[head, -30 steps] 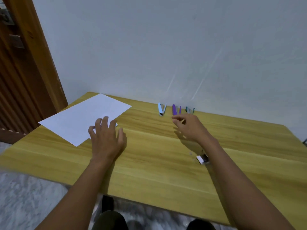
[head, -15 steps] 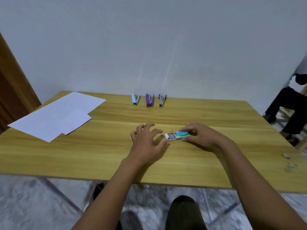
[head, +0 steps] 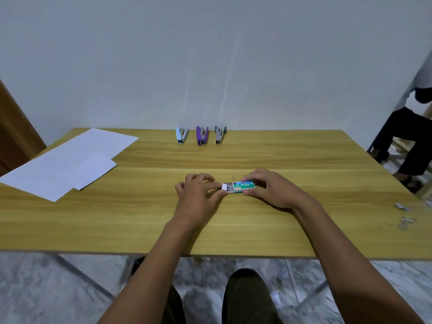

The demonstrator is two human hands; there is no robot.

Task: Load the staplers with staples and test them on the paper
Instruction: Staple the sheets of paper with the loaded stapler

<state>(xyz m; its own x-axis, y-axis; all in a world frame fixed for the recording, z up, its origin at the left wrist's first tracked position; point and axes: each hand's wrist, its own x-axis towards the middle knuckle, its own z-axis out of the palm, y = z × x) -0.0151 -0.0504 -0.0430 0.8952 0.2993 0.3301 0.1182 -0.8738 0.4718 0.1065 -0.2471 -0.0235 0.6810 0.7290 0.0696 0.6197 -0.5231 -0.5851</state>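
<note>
A small green staple box (head: 243,185) lies in the middle of the wooden table (head: 140,220). My right hand (head: 273,191) grips its green sleeve. My left hand (head: 198,195) pinches the white end of the inner tray (head: 224,187), which sticks out to the left with grey staples showing. Three staplers lie in a row at the table's far edge: a light blue one (head: 181,135), a purple one (head: 201,136) and a grey-teal one (head: 219,134). White paper sheets (head: 70,162) lie at the far left.
Loose staple strips (head: 405,219) are scattered near the table's right edge. A single tiny staple (head: 233,177) lies just behind the box. A seated person's legs (head: 406,141) are at the far right. A brown door (head: 14,136) stands at the left.
The view has swung right from the paper to the table's centre. My right hand brought the staple box to the middle, and my left hand has come onto the tray end, which now sticks out.
</note>
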